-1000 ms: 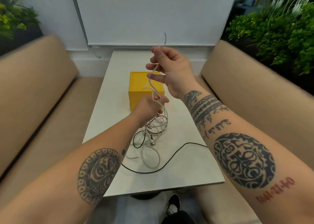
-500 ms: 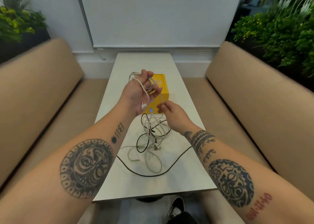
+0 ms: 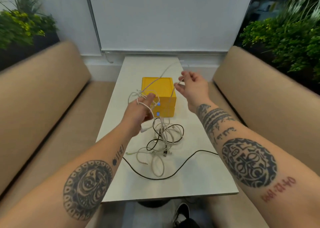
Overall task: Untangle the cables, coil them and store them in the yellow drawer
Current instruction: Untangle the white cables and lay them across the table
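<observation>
Reads as a booth seating nook in an office lounge or café. Judged from a tan upholstered left bench (image 3: 43,92) and matching right bench (image 3: 256,92) facing across a narrow white worktop (image 3: 199,175). Backed by planter greenery (image 3: 285,37) on both sides. Closed off at the far end by a lowered white roller blind (image 3: 164,16).

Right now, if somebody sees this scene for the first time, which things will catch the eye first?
The bright yellow drawer box stands in the middle of the white table. In front of it the left hand holds loops of white cable around its fingers, while the right hand, raised to the right, appears to pinch a strand of it. Nearer, a tangle of white and black cables lies on the table.
</observation>
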The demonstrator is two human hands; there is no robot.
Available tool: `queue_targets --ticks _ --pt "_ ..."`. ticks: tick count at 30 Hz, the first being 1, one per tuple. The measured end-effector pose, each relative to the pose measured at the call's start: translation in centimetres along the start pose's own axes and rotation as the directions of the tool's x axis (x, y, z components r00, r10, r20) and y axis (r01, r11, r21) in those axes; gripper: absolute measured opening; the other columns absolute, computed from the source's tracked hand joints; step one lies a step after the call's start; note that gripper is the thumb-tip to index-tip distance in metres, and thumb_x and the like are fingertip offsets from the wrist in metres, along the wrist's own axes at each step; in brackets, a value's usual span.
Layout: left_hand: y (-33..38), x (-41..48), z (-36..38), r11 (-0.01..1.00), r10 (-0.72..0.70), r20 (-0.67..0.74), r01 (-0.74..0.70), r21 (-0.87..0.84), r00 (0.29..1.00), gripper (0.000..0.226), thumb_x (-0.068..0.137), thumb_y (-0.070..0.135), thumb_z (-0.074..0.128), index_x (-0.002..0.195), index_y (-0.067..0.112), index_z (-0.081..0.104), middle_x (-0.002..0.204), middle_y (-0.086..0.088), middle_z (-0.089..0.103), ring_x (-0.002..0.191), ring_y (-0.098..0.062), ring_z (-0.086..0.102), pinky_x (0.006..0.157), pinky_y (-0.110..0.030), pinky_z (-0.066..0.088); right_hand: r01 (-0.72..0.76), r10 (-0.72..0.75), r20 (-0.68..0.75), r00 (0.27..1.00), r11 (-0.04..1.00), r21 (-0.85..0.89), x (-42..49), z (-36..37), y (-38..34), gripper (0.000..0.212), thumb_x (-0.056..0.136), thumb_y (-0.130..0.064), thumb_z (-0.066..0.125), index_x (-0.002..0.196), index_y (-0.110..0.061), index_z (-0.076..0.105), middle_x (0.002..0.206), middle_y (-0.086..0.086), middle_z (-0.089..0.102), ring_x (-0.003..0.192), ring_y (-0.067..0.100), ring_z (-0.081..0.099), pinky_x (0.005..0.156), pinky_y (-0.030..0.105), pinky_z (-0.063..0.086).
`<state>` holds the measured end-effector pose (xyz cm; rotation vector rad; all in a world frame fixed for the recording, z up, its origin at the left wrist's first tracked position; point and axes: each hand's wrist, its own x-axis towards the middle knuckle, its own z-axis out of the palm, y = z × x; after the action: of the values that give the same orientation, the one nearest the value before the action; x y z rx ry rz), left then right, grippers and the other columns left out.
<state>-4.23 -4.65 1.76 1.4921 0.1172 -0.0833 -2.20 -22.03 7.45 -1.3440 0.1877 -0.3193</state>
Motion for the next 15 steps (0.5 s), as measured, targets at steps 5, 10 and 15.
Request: queue_targets --ticks 5,10,15 --pt "-1.4 -0.5 1.6 0.994 0.021 0.076 -0.029 0.102 0.997 0.029 0.090 0.034 0.073 0.118 0.029 0.071 0.076 0.003 0.063 0.053 -0.011 0.048 0.065 -0.030 0.049 0.035 -0.046 0.108 0.993 0.994 0.108 -1.1 2.4 -3.7 0.014 0.105 -0.016 0.050 0.101 -0.010 0.062 0.090 0.009 0.062 0.082 0.031 0.072 0.079 0.034 0.062" --pt "-0.9 -0.8 3.4 0.974 0.069 0.175 -0.104 0.199 0.982 0.015 0.093 0.036 0.067 0.086 0.027 0.077 0.068 0.010 0.060 0.056 -0.013 0.050 0.067 -0.032 0.048 0.006 -0.024 0.108 0.994 0.986 0.165 -1.7 2.8 -5.0 0.014 0.105 -0.015 0.050 0.104 -0.006 0.061 0.090 0.010 0.063 0.080 0.034 0.073 0.070 0.031 0.062" --pt "1.0 -0.6 4.1 0.990 0.131 0.116 -0.137 0.044 0.985 0.022 0.096 0.032 0.061 0.081 0.023 0.074 0.076 -0.004 0.057 0.068 -0.023 0.053 0.075 -0.038 0.050 0.071 -0.077 0.146 0.986 0.996 0.046 -1.6 0.7 -5.1 0.011 0.100 -0.014 0.058 0.108 -0.021 0.058 0.099 0.006 0.068 0.074 0.022 0.071 0.067 0.033 0.059"
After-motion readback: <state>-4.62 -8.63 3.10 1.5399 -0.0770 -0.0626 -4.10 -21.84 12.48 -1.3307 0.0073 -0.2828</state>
